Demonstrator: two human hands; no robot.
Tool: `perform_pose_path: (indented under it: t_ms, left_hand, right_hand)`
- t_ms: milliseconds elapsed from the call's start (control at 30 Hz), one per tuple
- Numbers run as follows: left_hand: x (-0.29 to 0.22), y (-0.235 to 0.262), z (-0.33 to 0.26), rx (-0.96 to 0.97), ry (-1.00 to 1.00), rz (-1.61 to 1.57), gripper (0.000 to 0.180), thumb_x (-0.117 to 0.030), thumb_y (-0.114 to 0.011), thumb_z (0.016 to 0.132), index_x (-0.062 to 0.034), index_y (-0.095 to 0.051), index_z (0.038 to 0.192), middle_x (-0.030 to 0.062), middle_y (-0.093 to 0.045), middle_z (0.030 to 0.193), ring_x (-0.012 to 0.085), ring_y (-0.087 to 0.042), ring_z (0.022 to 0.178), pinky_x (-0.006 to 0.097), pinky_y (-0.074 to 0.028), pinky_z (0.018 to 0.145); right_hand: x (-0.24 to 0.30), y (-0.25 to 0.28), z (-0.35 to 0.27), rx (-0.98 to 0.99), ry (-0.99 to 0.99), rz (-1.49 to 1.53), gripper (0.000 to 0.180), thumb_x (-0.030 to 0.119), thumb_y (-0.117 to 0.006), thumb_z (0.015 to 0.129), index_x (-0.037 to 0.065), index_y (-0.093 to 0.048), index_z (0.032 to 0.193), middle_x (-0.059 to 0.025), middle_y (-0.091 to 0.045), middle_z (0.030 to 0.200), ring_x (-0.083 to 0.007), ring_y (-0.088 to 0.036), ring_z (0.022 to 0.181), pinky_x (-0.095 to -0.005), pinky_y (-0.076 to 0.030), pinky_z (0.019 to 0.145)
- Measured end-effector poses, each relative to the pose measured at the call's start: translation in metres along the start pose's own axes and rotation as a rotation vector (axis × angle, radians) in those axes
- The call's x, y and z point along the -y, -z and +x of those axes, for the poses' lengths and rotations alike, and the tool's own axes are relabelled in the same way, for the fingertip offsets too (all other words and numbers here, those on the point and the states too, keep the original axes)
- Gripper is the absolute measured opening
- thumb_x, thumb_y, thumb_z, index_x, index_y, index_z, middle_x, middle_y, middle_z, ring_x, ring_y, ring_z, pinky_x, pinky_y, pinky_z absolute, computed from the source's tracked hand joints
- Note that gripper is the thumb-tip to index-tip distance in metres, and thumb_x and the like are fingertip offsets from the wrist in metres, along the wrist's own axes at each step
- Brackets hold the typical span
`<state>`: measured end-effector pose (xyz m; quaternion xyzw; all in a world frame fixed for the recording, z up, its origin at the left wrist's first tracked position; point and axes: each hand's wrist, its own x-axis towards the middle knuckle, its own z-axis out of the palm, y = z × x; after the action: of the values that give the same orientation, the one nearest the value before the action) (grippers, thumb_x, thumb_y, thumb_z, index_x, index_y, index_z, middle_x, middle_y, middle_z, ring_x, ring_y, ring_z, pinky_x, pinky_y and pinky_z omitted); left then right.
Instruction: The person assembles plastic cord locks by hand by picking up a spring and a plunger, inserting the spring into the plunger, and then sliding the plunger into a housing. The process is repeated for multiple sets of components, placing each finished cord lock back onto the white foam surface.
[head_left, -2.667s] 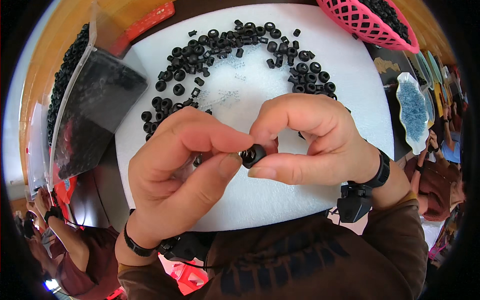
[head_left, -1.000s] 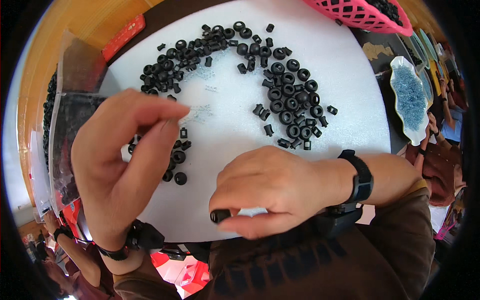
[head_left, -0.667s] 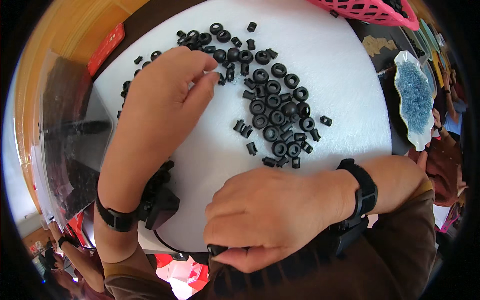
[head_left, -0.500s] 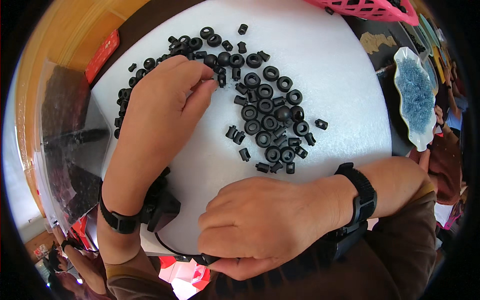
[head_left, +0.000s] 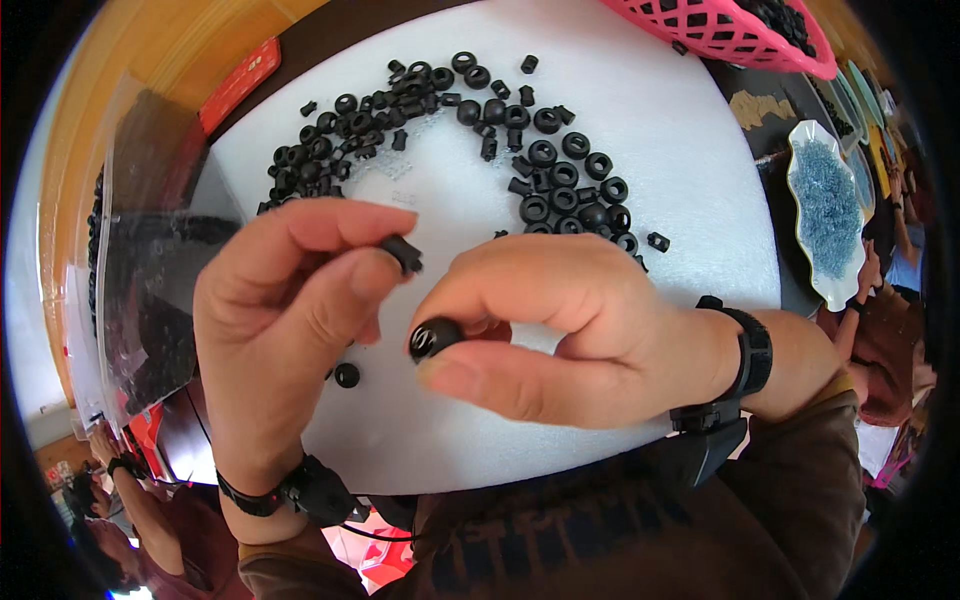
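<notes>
My left hand (head_left: 290, 300) pinches a small black spool-shaped piece (head_left: 403, 254) between thumb and fingertips. Close to it, my right hand (head_left: 570, 335) grips a round black bead-like part (head_left: 434, 339) with a pale marking on its face. The two pieces are apart, held above a white foam sheet (head_left: 700, 210). Many black rings (head_left: 534, 208) and small black spools (head_left: 529, 64) lie scattered in an arc beyond my hands. A single round black piece (head_left: 347, 375) lies beside my left wrist. My hands hide part of the pile.
A pink basket (head_left: 715, 30) with black parts stands at the far right. Right of the sheet is a scalloped white dish (head_left: 838, 292) of bluish clear bits. A clear plastic box (head_left: 150, 240) and a red flat object (head_left: 240, 85) sit at the left. Other people are at both sides.
My left hand has drawn back from the pile with a black spool in its fingers. My right hand has risen and turned, showing the round black part. The view has shifted slightly.
</notes>
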<state>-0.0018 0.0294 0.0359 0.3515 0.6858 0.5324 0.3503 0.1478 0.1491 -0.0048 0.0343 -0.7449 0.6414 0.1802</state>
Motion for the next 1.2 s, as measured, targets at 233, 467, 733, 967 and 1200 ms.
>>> perform_pose_path:
  t_ms: [233, 467, 733, 967, 1200]
  left_hand:
    - [0.009, 0.009, -0.018, 0.045, -0.093, -0.076, 0.024, -0.016, -0.065, 0.081, 0.0038, -0.061, 0.095, 0.0036, -0.058, 0.08, 0.0047, -0.047, 0.056, 0.016, -0.034, 0.048]
    - [0.009, 0.008, -0.02, 0.054, -0.095, -0.141, 0.024, -0.017, -0.068, 0.079, 0.0035, -0.062, 0.091, 0.0023, -0.053, 0.075, 0.0048, -0.046, 0.056, 0.017, -0.034, 0.047]
    - [0.008, 0.011, -0.018, 0.127, -0.231, 0.146, 0.023, -0.017, -0.067, 0.08, 0.003, -0.062, 0.09, 0.0018, -0.052, 0.074, 0.005, -0.046, 0.057, 0.017, -0.033, 0.05]
    - [0.011, 0.013, -0.015, 0.125, -0.422, 0.324, 0.016, -0.009, -0.063, 0.08, 0.0029, -0.062, 0.09, 0.0025, -0.051, 0.074, 0.0059, -0.046, 0.058, 0.018, -0.033, 0.052]
    - [0.009, 0.012, -0.02, 0.1, -0.235, 0.1, 0.017, -0.01, -0.063, 0.079, 0.0035, -0.061, 0.09, 0.0025, -0.051, 0.074, 0.0062, -0.046, 0.059, 0.018, -0.034, 0.052]
  right_hand:
    - [0.002, -0.002, 0.003, 0.025, -0.076, -0.023, 0.013, 0.01, -0.06, 0.085, -0.001, -0.059, 0.092, -0.0053, -0.058, 0.077, -0.0147, -0.054, 0.064, -0.0247, -0.042, 0.057]
    - [-0.003, -0.005, 0.005, 0.012, -0.049, -0.068, 0.015, 0.016, -0.059, 0.087, 0.001, -0.06, 0.09, -0.0048, -0.056, 0.071, -0.0144, -0.051, 0.06, -0.0258, -0.04, 0.055]
    - [-0.003, -0.001, 0.005, 0.044, 0.011, -0.148, 0.014, 0.014, -0.062, 0.084, 0.001, -0.06, 0.089, -0.0065, -0.058, 0.073, -0.0194, -0.055, 0.061, -0.028, -0.042, 0.056]
    - [-0.008, -0.004, 0.006, 0.034, 0.078, -0.241, 0.014, 0.015, -0.061, 0.084, 0.002, -0.056, 0.084, -0.0079, -0.053, 0.069, -0.0249, -0.052, 0.06, -0.0327, -0.04, 0.053]
    - [-0.006, -0.002, 0.006, 0.039, 0.105, -0.314, 0.016, 0.018, -0.06, 0.085, 0.003, -0.059, 0.088, -0.0063, -0.055, 0.071, -0.0225, -0.053, 0.06, -0.0305, -0.04, 0.053]
